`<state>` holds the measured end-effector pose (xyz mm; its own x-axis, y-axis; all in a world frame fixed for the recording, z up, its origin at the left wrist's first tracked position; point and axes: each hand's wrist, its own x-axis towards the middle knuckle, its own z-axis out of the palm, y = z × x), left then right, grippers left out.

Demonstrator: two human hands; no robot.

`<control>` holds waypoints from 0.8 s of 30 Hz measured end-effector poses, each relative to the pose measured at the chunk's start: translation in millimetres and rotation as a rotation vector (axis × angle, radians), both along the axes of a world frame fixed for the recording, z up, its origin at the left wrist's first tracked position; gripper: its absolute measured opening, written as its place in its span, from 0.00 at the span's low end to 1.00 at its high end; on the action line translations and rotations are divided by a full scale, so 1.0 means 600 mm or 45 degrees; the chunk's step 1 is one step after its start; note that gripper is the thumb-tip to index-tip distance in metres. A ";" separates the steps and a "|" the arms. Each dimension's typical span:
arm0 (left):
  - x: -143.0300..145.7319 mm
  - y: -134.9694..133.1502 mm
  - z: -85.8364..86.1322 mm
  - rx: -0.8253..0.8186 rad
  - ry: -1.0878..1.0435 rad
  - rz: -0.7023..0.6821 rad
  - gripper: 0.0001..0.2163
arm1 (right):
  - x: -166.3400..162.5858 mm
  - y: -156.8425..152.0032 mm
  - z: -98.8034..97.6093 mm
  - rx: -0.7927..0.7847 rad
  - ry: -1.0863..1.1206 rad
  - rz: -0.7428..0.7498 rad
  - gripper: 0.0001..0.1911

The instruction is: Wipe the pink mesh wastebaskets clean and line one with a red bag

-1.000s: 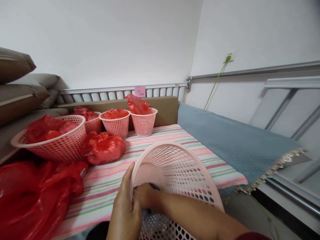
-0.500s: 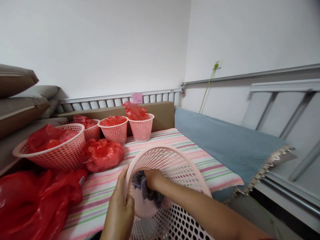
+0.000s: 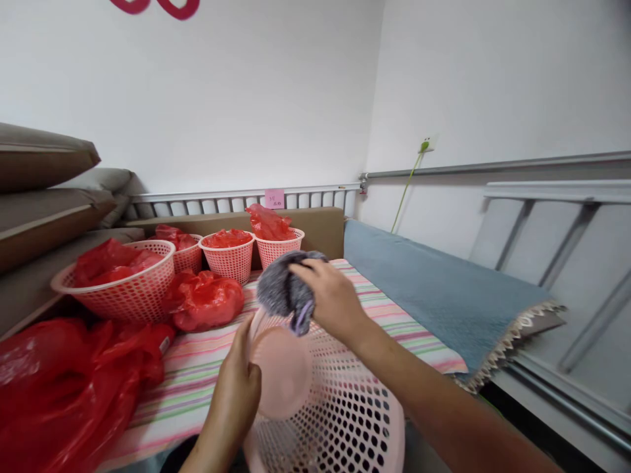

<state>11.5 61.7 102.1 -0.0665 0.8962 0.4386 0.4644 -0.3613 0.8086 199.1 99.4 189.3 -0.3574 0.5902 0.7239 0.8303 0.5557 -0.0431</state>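
A pink perforated plastic basket [image 3: 340, 407] lies tipped on its side near me, its solid round bottom facing the camera. My left hand [image 3: 236, 387] grips the basket at the edge of that bottom. My right hand [image 3: 330, 295] is raised just above the basket and closed around a fuzzy grey cloth [image 3: 283, 289], which hangs clear of the basket's mesh.
A striped cloth [image 3: 197, 368] covers the surface. A large pink basket [image 3: 123, 289] and three small pink baskets [image 3: 229, 256] hold red plastic bags. More red bags [image 3: 207, 299] lie loose, with a big heap [image 3: 64, 387] at the left. A blue blanket [image 3: 434, 295] lies to the right.
My right hand has come up out of the basket with the grey cloth in it. The basket has tipped lower, and my left hand still holds it.
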 end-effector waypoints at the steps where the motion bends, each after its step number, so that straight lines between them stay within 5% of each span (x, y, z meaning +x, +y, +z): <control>1: 0.005 -0.006 -0.003 0.023 0.019 -0.017 0.32 | -0.017 0.003 0.000 0.001 -0.120 0.071 0.22; 6: 0.004 -0.028 -0.021 0.098 0.089 -0.015 0.27 | -0.072 0.001 -0.009 -0.011 -0.471 0.251 0.12; 11: 0.000 -0.037 -0.030 0.137 0.085 -0.014 0.28 | -0.056 0.019 -0.028 0.011 -0.418 0.279 0.10; 16: 0.004 -0.048 -0.033 0.075 0.008 0.027 0.30 | 0.016 0.039 -0.058 -0.113 -0.170 0.044 0.11; 24: -0.012 -0.073 -0.062 0.012 0.111 -0.032 0.30 | 0.154 0.006 -0.151 -0.403 0.368 -0.206 0.18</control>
<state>4.2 18.0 64.7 -0.0053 0.8929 0.4502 0.5237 -0.3810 0.7619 291.8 103.3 98.4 -0.0521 0.8300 0.5553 0.8341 0.3419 -0.4329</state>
